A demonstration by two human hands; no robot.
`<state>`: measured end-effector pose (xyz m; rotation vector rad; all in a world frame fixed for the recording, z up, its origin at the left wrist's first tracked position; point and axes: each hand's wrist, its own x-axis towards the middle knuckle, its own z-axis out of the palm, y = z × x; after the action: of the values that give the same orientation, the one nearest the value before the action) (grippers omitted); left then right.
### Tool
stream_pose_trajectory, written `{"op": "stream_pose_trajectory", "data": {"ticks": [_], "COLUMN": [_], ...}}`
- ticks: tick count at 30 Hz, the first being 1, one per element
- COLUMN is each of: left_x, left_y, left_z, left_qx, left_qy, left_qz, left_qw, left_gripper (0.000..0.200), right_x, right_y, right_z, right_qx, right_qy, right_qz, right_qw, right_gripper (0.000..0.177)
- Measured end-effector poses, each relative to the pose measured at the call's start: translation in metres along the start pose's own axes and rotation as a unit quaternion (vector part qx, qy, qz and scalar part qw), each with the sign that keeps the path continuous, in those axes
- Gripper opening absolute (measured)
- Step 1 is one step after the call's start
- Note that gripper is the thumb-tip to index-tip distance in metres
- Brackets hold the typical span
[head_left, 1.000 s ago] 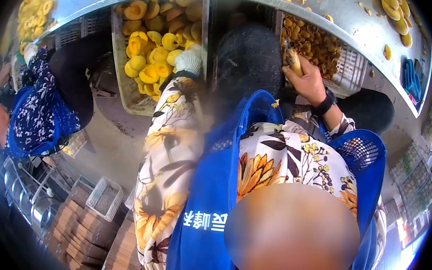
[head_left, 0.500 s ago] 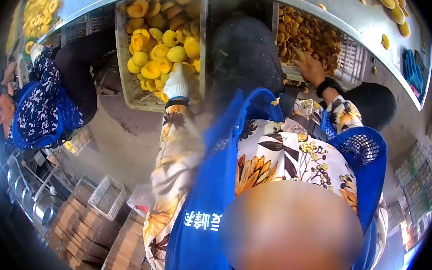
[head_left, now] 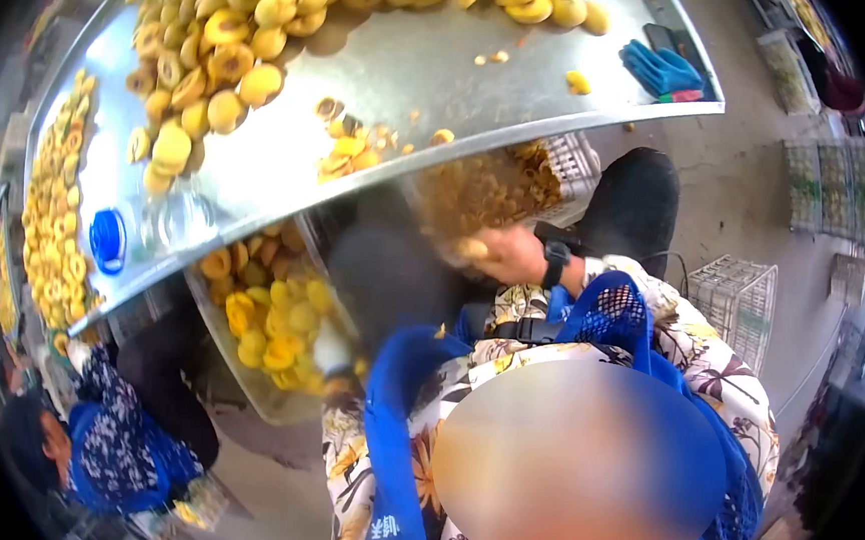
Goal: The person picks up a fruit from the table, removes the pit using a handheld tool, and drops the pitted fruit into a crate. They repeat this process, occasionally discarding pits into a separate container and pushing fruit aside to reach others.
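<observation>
My left hand (head_left: 332,348), in a white glove, is blurred at the right side of a crate (head_left: 267,414) of yellow peach halves (head_left: 283,325). Its fingers are smeared, so their pose is hidden. Bare and wearing a black watch, my right hand (head_left: 509,255) is curled at the near side of a second crate (head_left: 572,164). Brownish fruit scraps (head_left: 498,189) fill that crate. A small yellowish-tan piece shows at the right fingertips; I cannot tell what it is.
A metal table (head_left: 405,88) spans the front, with heaped peach halves (head_left: 231,60), fruit bits (head_left: 350,154), a clear bottle with a blue cap (head_left: 107,240) and blue gloves (head_left: 659,70). Another person (head_left: 115,438) works at left. A white crate (head_left: 736,301) stands at right.
The view has swung, bringing much more tabletop into sight. My right hand has come back from over the scraps to the crate's near side. My left hand remains at the peach crate.
</observation>
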<state>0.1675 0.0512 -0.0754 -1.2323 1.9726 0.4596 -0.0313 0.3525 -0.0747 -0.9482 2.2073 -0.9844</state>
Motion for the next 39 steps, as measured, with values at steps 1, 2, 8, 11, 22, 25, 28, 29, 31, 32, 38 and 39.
{"op": "stream_pose_trajectory", "data": {"ticks": [1, 2, 8, 11, 22, 25, 28, 29, 31, 32, 38, 39], "left_x": [-0.002, 0.0, 0.012, 0.02, 0.022, 0.017, 0.014, 0.018, 0.024, 0.027, 0.019, 0.021], "left_y": [0.002, 0.001, -0.011, -0.018, -0.057, -0.069, -0.076, -0.075, -0.073, -0.073, -0.083, -0.083], "left_z": [0.0, 0.006, 0.037, 0.038, 0.074, 0.07, 0.07, 0.075, 0.083, 0.084, 0.087, 0.089], "left_qx": [0.045, 0.07, 0.113, 0.125, 0.147, 0.128, 0.113, 0.118, 0.128, 0.127, 0.127, 0.128], "left_qy": [-0.002, 0.005, 0.059, 0.067, -0.021, -0.071, -0.087, -0.077, -0.057, -0.065, -0.047, -0.037], "left_qz": [-0.011, -0.011, 0.008, 0.019, 0.063, 0.047, 0.037, 0.029, 0.013, 0.02, 0.033, 0.04], "left_qw": [0.999, 0.997, 0.992, 0.99, 0.987, 0.988, 0.989, 0.99, 0.99, 0.99, 0.99, 0.99], "left_gripper": [0.06, 0.06, 0.06, 0.06, 0.06, 0.06, 0.06, 0.06, 0.06, 0.059, 0.051, 0.049], "right_x": [-0.004, -0.008, 0.04, 0.08, 0.153, 0.16, 0.161, 0.156, 0.162, 0.162, 0.168, 0.167], "right_y": [-0.025, -0.045, -0.035, -0.004, 0.136, 0.161, 0.16, 0.154, 0.181, 0.176, 0.136, 0.113], "right_z": [-0.021, -0.041, -0.13, -0.167, -0.206, -0.212, -0.209, -0.21, -0.218, -0.219, -0.214, -0.209], "right_qx": [0.022, 0.099, 0.02, -0.094, -0.654, -0.644, -0.663, -0.742, -0.652, -0.645, -0.557, -0.506], "right_qy": [0.034, 0.083, 0.338, 0.372, 0.112, 0.124, 0.143, 0.1, 0.121, 0.108, 0.038, 0.008], "right_qz": [-0.004, 0.017, 0.107, 0.128, 0.031, -0.027, -0.11, -0.107, -0.103, -0.08, 0.043, 0.113], "right_qw": [0.999, 0.991, 0.935, 0.915, 0.747, 0.755, 0.726, 0.654, 0.741, 0.752, 0.829, 0.855], "right_gripper": [0.02, 0.016, 0.028, 0.031, 0.032, 0.032, 0.033, 0.034, 0.037, 0.038, 0.047, 0.048]}}
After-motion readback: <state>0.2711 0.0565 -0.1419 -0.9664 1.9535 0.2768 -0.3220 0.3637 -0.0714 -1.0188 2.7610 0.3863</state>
